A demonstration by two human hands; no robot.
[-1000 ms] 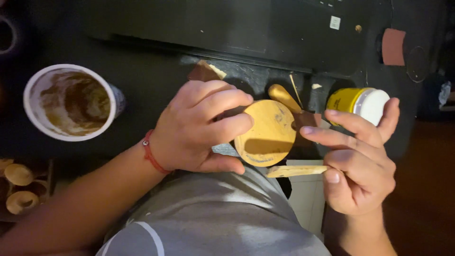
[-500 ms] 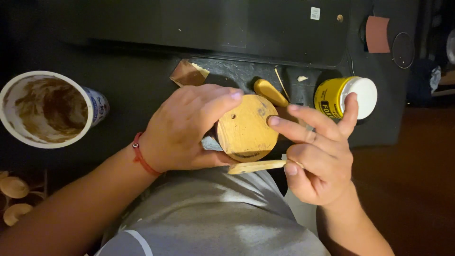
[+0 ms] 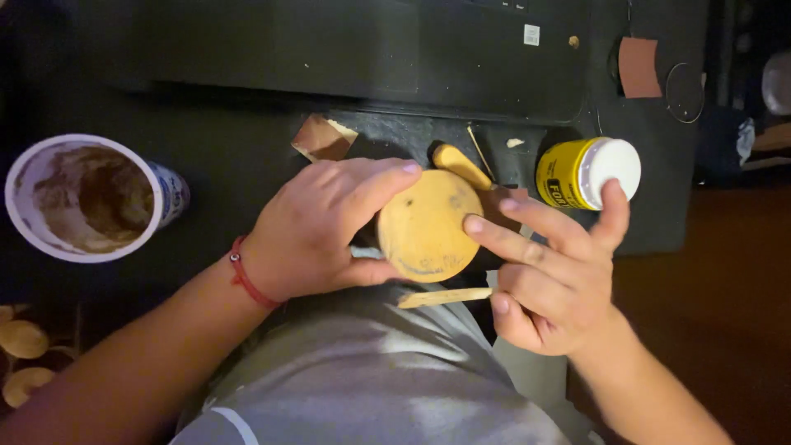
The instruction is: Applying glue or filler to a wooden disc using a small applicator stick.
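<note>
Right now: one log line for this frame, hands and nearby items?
left hand: grips disc | right hand: forefinger on disc, holds stick | near: yellow jar, cup

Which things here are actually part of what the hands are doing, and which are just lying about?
In hand:
- left hand grips the round tan disc
- right hand has a fingertip on the disc and pinches a flat wooden stick

Lying about:
- yellow jar with white lid
- stained white cup
- brown sandpaper scrap
- small wooden pieces at left edge
</note>
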